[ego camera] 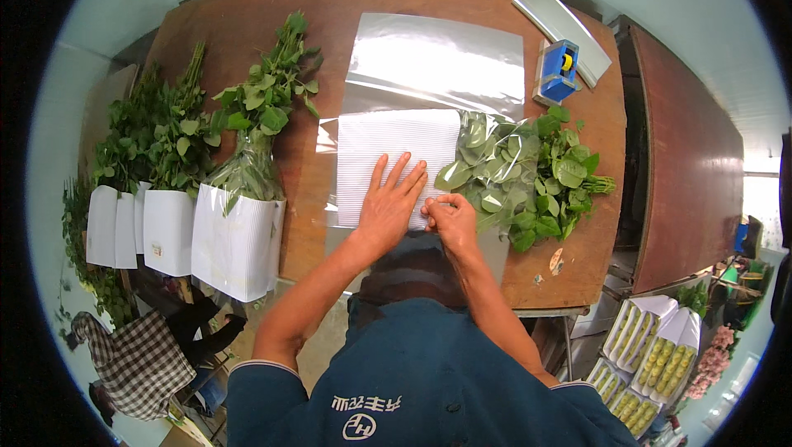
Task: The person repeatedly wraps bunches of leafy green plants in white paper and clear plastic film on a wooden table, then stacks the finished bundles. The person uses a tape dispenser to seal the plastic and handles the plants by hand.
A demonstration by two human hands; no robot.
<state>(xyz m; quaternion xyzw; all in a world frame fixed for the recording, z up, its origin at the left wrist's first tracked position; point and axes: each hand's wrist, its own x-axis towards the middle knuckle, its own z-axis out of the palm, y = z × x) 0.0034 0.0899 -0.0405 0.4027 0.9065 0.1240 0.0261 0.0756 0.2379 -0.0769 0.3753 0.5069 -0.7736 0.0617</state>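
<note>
My left hand (pixel 390 202) lies flat, fingers apart, on white corrugated cardboard (pixel 396 134) wrapped around a bouquet's head end. At the near right part of this wrap is my right hand (pixel 455 221), its thumb and fingers curled together; whether they pinch the film edge is unclear. Leafy green stems (pixel 569 175) come out of the wrap to the right, partly under clear plastic film (pixel 495 156). The flower heads are hidden inside the cardboard. Beneath and beyond the bundle, a shiny clear sheet (pixel 433 51) is spread on the wooden table (pixel 247 1).
A blue tape dispenser (pixel 560 69) and a pale metallic panel (pixel 563 32) sit at the far right. Wrapped bouquets (pixel 238 243) line the left side. A person in a checked top (pixel 142 360) is at lower left. Packed flower bundles (pixel 665 360) stand at lower right.
</note>
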